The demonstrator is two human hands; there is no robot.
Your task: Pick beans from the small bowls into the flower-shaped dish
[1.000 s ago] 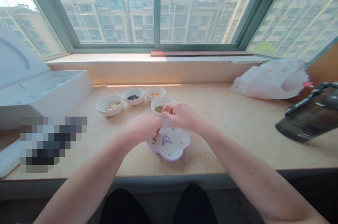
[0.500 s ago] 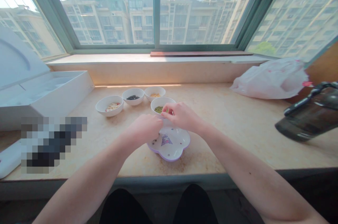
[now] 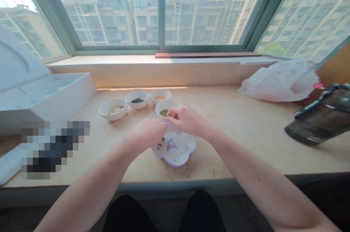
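Note:
My left hand (image 3: 151,132) is closed above the back left edge of a lobed white plate (image 3: 180,150) with a purple rim and a cartoon print. Its fingertips are hidden, so what they hold cannot be seen. A few small dark beans (image 3: 159,146) lie on the plate beside this hand. Just behind the plate, a white bowl (image 3: 161,105) contains green mung beans (image 3: 164,113). At that bowl's front right rim, the thumb and fingers of my right hand (image 3: 188,119) are curled together in a pinch. Anything between them is too small or hidden to make out.
Farther back stand white bowls of pale slices (image 3: 116,110), black beans (image 3: 137,100) and yellow kernels (image 3: 160,98). An open white box (image 3: 62,95) and a pixelated dark object (image 3: 51,155) are at left. A plastic bag (image 3: 279,82) and dark pitcher (image 3: 317,126) occupy the right.
My left hand has shifted slightly left, and more of the dark beans on the plate show beside it. My right hand stays at the mung bean bowl in nearly the same pose.

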